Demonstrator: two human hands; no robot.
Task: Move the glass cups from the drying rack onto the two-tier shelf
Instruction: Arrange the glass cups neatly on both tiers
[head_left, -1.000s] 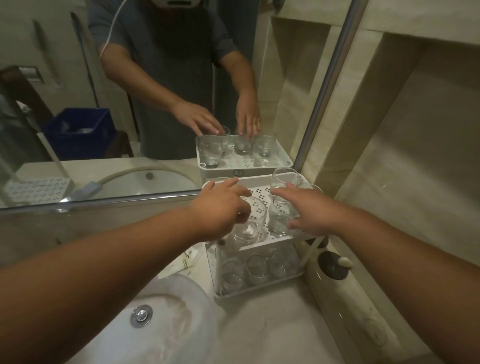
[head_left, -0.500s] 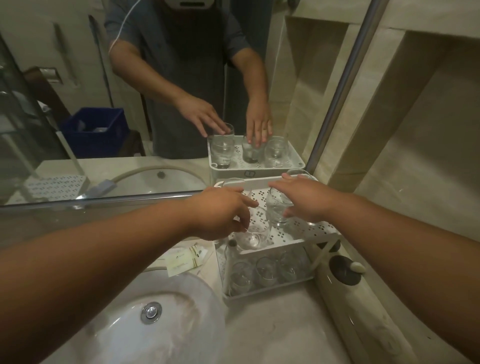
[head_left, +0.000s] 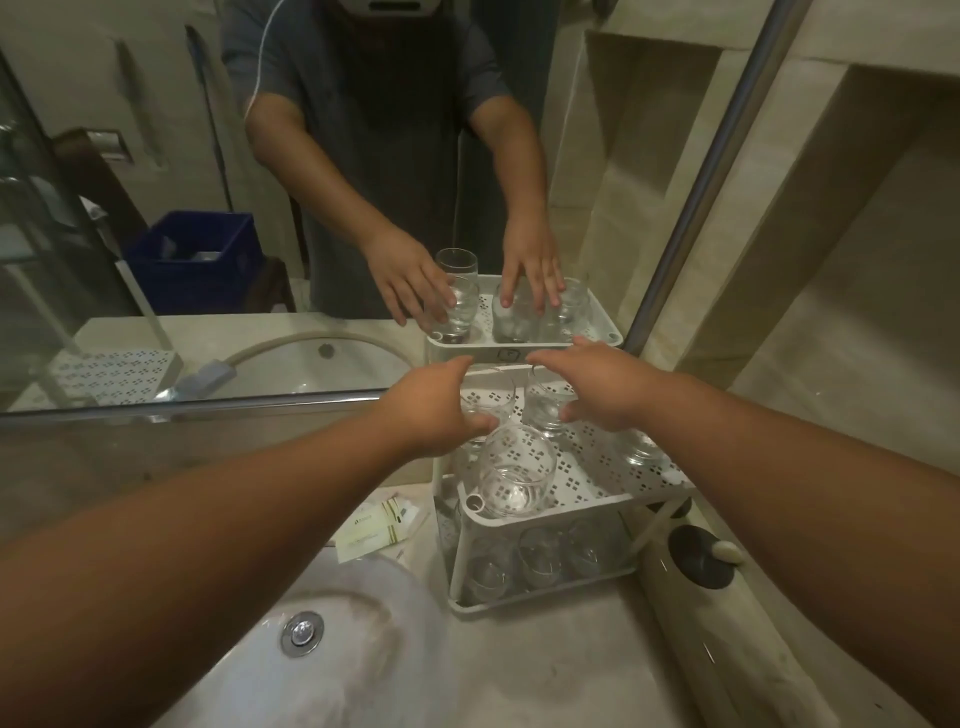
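Note:
The white perforated two-tier shelf (head_left: 587, 512) stands against the mirror, right of the sink. My left hand (head_left: 434, 410) grips a glass cup (head_left: 491, 408) at the back left of the top tier, thumb on its near side. My right hand (head_left: 597, 384) holds another glass cup (head_left: 545, 415) at the back middle, thumb in front and fingers over the far side. A round glass (head_left: 511, 475) stands at the tier's front left and one more glass (head_left: 641, 449) at its right. Three glasses (head_left: 540, 556) sit on the lower tier.
The mirror (head_left: 311, 208) rises right behind the shelf. A white sink basin (head_left: 332, 670) with a metal drain (head_left: 303, 629) lies at the lower left. Paper sachets (head_left: 376, 525) lie beside the shelf. A black round object (head_left: 701, 558) sits on the ledge to the right.
Both hands have moved away from me to the back of the top tier, each with its glass. The round glass at the front left now stands free.

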